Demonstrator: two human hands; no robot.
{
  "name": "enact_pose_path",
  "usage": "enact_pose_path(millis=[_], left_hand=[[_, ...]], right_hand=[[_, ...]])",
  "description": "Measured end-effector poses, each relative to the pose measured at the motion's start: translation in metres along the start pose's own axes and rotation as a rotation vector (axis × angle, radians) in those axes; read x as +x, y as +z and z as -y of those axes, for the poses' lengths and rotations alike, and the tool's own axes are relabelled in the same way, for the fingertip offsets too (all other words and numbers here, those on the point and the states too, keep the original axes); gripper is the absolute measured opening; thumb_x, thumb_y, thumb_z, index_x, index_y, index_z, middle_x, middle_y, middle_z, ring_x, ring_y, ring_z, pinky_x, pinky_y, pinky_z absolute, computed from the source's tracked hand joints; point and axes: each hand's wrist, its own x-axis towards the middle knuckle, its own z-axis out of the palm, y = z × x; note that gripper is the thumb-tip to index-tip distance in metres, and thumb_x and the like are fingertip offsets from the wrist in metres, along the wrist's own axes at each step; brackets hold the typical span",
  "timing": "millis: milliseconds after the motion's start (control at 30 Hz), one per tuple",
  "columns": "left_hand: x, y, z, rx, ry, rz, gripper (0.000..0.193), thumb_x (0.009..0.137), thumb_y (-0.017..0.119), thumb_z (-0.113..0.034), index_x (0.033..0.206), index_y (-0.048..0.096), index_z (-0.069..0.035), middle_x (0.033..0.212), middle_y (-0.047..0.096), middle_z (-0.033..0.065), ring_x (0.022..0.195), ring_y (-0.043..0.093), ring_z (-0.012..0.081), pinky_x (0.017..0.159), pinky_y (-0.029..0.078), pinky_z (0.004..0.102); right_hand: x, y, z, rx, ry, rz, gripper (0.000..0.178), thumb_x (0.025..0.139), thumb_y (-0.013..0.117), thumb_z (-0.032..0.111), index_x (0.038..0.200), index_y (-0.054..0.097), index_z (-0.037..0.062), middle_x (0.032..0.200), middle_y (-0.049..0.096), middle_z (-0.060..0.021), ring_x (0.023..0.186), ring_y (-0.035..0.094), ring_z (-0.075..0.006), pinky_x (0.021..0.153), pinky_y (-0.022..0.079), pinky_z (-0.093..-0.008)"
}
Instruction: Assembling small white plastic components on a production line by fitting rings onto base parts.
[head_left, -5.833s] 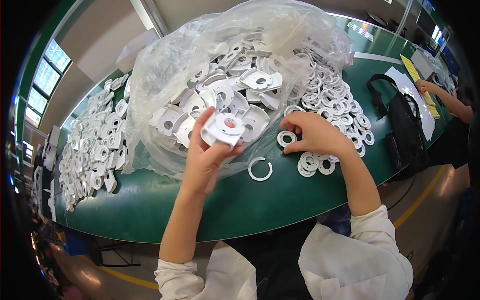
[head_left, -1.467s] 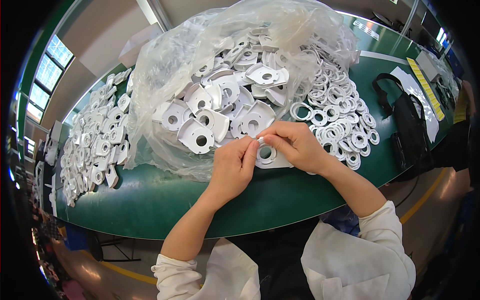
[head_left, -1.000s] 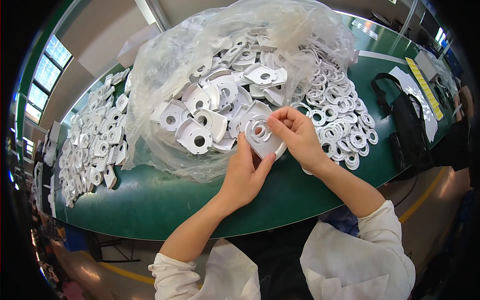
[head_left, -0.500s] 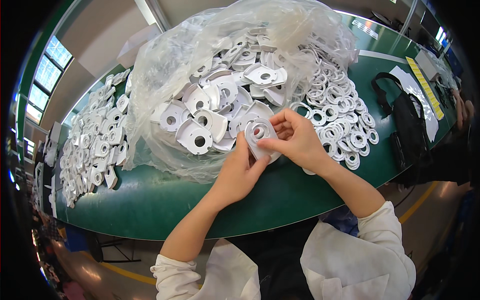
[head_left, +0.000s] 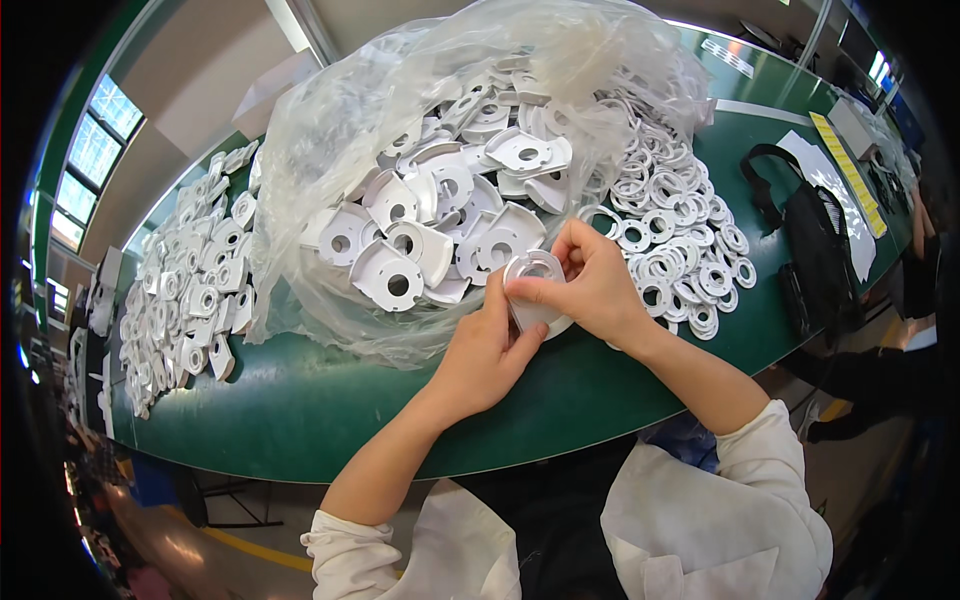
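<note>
Above the glossy green tabletop (head_left: 300,420), just in front of the clear plastic bag (head_left: 300,200): white plastic plate (head_left: 526,316) with a white ring (head_left: 541,266) at its far end. Left hand (head_left: 472,358) fingers grip the left and near edges; right hand (head_left: 607,296) fingers clamp it from the right. Change: right thumb now crosses the ring's near part (half a second ago, hole in plain view). Round end points away from the person, long axis roughly far-to-near.
</note>
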Motion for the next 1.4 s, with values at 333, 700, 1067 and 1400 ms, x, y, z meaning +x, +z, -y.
enact_pose_path(millis=[333, 700, 1067, 1400], left_hand=[[0.004, -0.007, 0.008, -0.494, 0.007, 0.095, 0.052, 0.092, 0.055, -0.01, 0.135, 0.028, -0.004, 0.108, 0.057, 0.0084, 0.087, 0.059, 0.0161, 0.073, 0.048, 0.0325], [0.005, -0.006, 0.014, -0.378, 0.08, -0.038, 0.051, 0.091, 0.059, -0.015, 0.136, 0.035, -0.005, 0.115, 0.054, 0.0094, 0.1, 0.056, 0.0161, 0.084, 0.046, 0.0295], [0.003, 0.005, 0.005, -0.438, 0.256, -0.153, 0.04, 0.098, 0.046, -0.005, 0.136, 0.036, -0.003, 0.121, 0.054, 0.0142, 0.091, 0.064, 0.0184, 0.079, 0.054, 0.0305], [0.006, 0.017, 0.009, 0.037, 0.321, -0.487, 0.055, 0.093, 0.049, 0.0, 0.143, 0.027, -0.004, 0.081, 0.064, 0.0184, 0.064, 0.066, 0.0272, 0.059, 0.049, 0.0354]], right_hand=[[0.005, -0.019, 0.012, 0.132, -0.017, 0.149, 0.023, 0.081, 0.074, 0.009, 0.098, 0.064, -0.003, 0.083, 0.068, -0.0047, 0.073, 0.062, -0.0063, 0.067, 0.05, -0.0205], [0.004, -0.013, 0.008, 0.261, -0.043, 0.152, 0.012, 0.089, 0.066, 0.011, 0.09, 0.061, 0.0001, 0.081, 0.067, -0.0033, 0.071, 0.06, -0.0049, 0.063, 0.048, -0.0195], [0.002, -0.01, 0.01, 0.196, -0.039, 0.169, 0.019, 0.093, 0.063, 0.017, 0.086, 0.066, -0.0014, 0.076, 0.067, -0.0031, 0.065, 0.06, -0.0054, 0.059, 0.049, -0.0196], [-0.007, 0.005, 0.011, -0.112, -0.321, -0.028, 0.019, 0.084, 0.061, 0.004, 0.1, 0.067, -0.0039, 0.078, 0.068, -0.0096, 0.066, 0.065, -0.0142, 0.06, 0.052, -0.0254]])
